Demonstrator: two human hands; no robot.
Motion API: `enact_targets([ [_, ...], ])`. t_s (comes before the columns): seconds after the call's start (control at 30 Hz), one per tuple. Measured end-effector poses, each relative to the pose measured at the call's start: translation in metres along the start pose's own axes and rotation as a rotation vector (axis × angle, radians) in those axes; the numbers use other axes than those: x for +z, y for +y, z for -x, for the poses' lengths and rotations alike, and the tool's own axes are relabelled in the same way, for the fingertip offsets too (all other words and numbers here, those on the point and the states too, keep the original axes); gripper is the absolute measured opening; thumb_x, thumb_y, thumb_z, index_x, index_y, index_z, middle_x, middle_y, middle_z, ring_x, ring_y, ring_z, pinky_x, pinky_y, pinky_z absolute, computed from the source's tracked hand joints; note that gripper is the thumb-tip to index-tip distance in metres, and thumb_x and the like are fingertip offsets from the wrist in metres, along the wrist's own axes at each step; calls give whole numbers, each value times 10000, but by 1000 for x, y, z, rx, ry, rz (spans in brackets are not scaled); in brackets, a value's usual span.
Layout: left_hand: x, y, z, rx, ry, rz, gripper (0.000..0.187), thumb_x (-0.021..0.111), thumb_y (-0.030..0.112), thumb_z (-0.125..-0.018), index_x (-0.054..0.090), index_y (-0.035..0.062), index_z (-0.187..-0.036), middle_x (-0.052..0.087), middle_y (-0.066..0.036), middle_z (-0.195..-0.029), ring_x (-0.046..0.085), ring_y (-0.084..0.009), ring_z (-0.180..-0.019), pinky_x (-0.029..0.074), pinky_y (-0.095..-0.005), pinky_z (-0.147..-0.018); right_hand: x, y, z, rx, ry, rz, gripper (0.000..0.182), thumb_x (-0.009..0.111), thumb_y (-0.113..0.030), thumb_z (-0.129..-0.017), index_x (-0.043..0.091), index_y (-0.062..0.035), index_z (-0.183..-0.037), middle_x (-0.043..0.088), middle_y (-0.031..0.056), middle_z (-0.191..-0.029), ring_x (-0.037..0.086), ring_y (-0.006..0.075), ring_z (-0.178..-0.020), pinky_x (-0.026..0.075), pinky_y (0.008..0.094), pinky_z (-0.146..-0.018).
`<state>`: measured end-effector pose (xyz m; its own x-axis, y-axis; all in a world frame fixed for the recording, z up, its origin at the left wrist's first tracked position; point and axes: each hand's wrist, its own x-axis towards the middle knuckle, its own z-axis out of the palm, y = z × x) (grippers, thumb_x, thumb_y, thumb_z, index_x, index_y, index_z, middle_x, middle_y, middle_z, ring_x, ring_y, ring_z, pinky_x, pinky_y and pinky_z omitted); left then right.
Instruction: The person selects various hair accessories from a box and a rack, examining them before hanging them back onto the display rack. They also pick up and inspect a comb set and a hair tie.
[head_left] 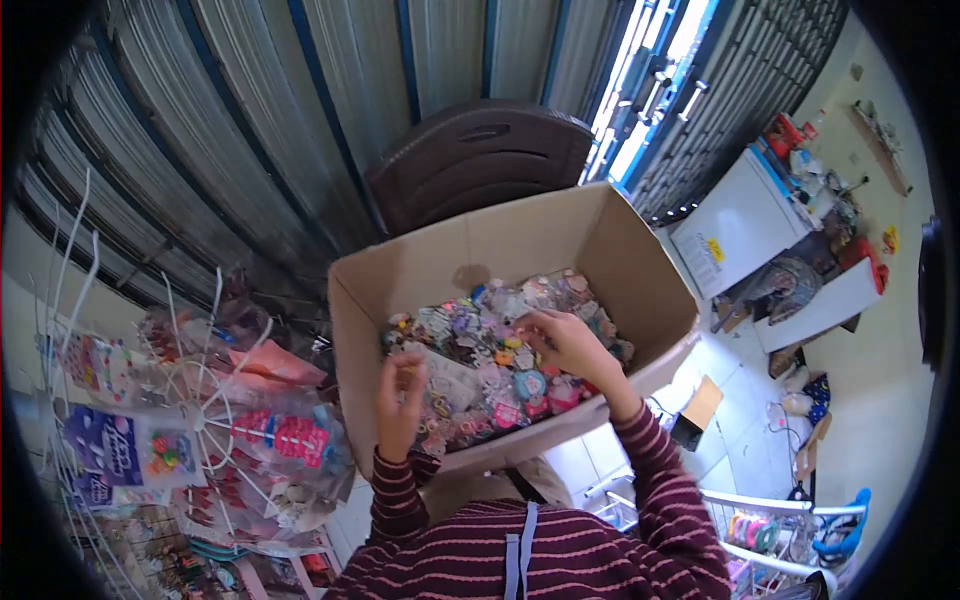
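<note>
A large cardboard box stands open in front of me. In it lies a heap of small colourful trinkets in clear plastic packets, pink, yellow, blue and white, too small to name singly. My left hand is raised over the box's near left side, fingers stretched and apart, with nothing visible in it. Beside it lies a whitish clear packet. My right hand hovers over the middle of the heap, its fingers bent but apart. Whether its fingertips touch the packets is hard to tell.
A brown plastic chair stands behind the box, against a metal shutter. On the left is a white wire rack hung with packaged goods. A white cabinet stands at the right, with a small open carton on the tiled floor.
</note>
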<state>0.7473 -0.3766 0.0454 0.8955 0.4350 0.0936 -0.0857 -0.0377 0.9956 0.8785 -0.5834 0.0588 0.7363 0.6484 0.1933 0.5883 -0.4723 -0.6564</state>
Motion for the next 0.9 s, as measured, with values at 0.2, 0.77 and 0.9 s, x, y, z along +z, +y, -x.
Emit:
enact_targets([
  [0.2, 10, 7, -21, 29, -199, -1005, 251, 454, 173, -772, 466, 60, -995, 519, -143, -919, 530, -285, -760, 419, -391, -681, 85, 73, -99, -283, -684, 328, 153, 505, -119, -688, 557, -74, -825, 560, 146, -773, 552, 301, -712, 438, 398, -603],
  [0.77, 46, -284, -104, -748, 126, -760, 309, 481, 315, -699, 578, 88, -885, 575, -147, -887, 541, -318, -805, 397, -402, -761, 260, 180, -133, 34, -579, 381, 268, 442, -87, -700, 532, -113, -952, 571, 123, -812, 574, 304, -698, 466, 400, -622],
  [0.9, 55, -285, -123, -1050, 277, -661, 328, 499, 292, -674, 575, 77, -910, 566, -153, -919, 531, -327, -837, 408, -380, -758, 238, 184, -136, 10, -469, 254, 188, 458, -92, -713, 563, -83, -868, 572, 141, -815, 575, 286, -692, 460, 396, -611],
])
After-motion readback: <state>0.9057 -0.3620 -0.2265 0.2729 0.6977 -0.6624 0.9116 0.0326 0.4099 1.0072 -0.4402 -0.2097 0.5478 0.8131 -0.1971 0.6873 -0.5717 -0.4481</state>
